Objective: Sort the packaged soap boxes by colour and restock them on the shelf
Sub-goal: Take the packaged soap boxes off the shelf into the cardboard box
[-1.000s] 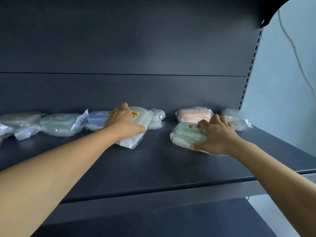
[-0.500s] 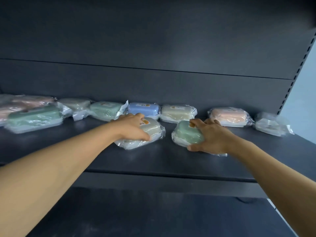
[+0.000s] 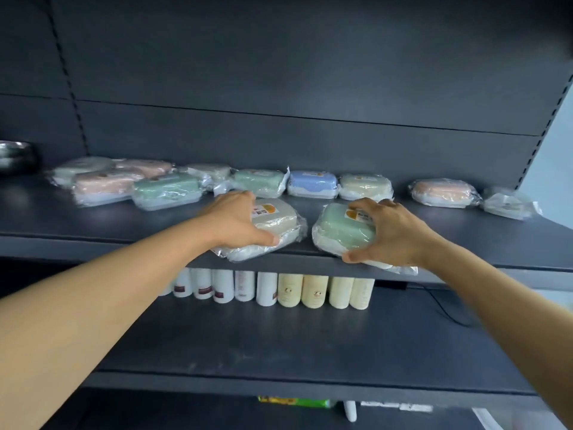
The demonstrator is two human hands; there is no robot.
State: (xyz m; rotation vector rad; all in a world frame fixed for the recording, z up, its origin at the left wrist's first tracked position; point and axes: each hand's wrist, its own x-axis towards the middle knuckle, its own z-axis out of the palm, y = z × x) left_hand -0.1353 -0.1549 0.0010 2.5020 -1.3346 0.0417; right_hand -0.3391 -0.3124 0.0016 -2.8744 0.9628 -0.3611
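Observation:
My left hand (image 3: pixel 234 220) grips a cream soap box (image 3: pixel 279 223) in clear wrap at the front edge of the dark upper shelf (image 3: pixel 93 221). My right hand (image 3: pixel 392 232) grips a green soap box (image 3: pixel 338 231) beside it, thumb under its front edge, the pack overhanging the shelf lip. Along the back lie more wrapped boxes: a green one (image 3: pixel 259 181), a blue one (image 3: pixel 311 183), a cream one (image 3: pixel 364 186), a pink one (image 3: pixel 445 190) and a clear-wrapped pale one (image 3: pixel 508 206). At the left sit a green box (image 3: pixel 166 190) and pink boxes (image 3: pixel 102 186).
On the lower shelf (image 3: pixel 310 342) stands a row of white bottles (image 3: pixel 223 285) and cream bottles (image 3: pixel 313 290). A black cable (image 3: pixel 446 308) trails at its right. A shiny dark object (image 3: pixel 15 156) sits far left on the upper shelf. A pale wall (image 3: pixel 548 144) is at the right.
Both hands have drawn their boxes toward me to the shelf's front edge. The view has dropped and pulled back, so the lower shelf with bottles has come into sight.

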